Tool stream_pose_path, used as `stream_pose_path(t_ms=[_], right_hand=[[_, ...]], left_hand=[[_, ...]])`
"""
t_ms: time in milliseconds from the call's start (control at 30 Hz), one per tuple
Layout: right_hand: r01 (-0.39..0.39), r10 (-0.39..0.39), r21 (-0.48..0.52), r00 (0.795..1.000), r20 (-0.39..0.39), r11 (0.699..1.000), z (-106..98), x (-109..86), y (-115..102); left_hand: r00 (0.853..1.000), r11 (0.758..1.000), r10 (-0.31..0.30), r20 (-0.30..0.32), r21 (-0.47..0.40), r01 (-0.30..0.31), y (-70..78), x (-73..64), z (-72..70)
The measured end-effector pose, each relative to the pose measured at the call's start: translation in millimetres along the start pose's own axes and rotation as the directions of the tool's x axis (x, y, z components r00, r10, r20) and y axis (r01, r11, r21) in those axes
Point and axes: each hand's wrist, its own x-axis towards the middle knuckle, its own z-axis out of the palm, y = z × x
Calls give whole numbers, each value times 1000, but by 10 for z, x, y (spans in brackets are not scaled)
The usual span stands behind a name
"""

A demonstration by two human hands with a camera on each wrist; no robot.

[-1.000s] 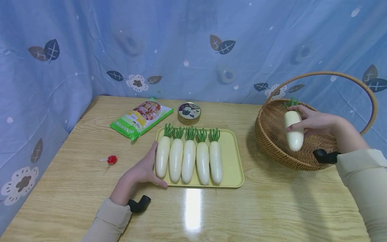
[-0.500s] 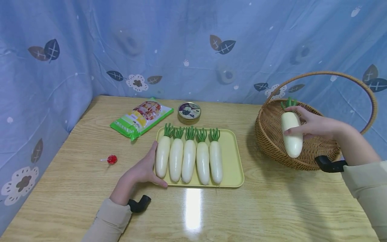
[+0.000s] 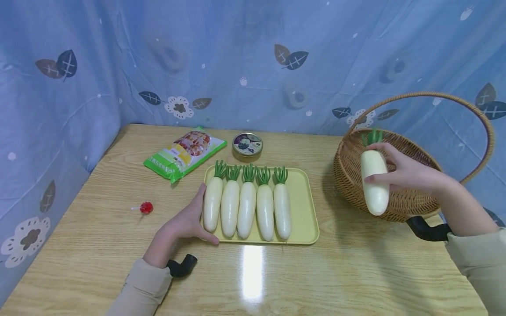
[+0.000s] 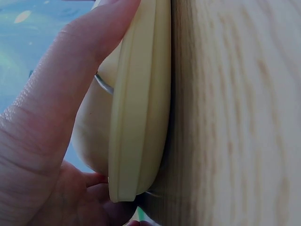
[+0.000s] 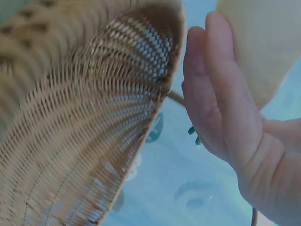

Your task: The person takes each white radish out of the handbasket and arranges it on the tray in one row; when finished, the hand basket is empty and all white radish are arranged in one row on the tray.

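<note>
My right hand (image 3: 407, 170) grips a white radish (image 3: 376, 188) with green leaf stubs, holding it over the left front rim of the wicker basket (image 3: 356, 193). In the right wrist view the radish (image 5: 263, 47) lies on the palm side of the fingers, beside the basket's woven wall (image 5: 89, 117). My left hand (image 3: 187, 221) holds the left front corner of the pale yellow tray (image 3: 304, 206), the thumb along its front rim. In the left wrist view the thumb (image 4: 70, 70) lies over the tray's edge (image 4: 134, 127). Several white radishes (image 3: 247, 210) stand side by side on the tray, leaves toward the back.
A green and white food packet (image 3: 186, 153) lies behind the tray, with a round tin (image 3: 247, 147) beside it. A red lollipop (image 3: 146, 208) is on the table at left. The basket's tall handle (image 3: 427, 94) arches up at right; a blue curtain (image 3: 237, 52) hangs behind.
My right hand has brought the radish up from inside the basket, leftward and toward me to its front rim. The left hand and the tray have stayed in place.
</note>
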Motion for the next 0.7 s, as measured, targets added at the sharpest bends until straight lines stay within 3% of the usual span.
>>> stream_pose_path(t_ms=[500, 700], right_hand=[[97, -97, 37, 995, -5, 995, 381, -27, -195], [99, -100, 104, 995, 9, 990, 532, -3, -247]], left_hand=[[1000, 1000, 0, 0, 8, 0, 11, 8, -1], [1000, 1000, -7, 2, 6, 7, 2, 5, 3]])
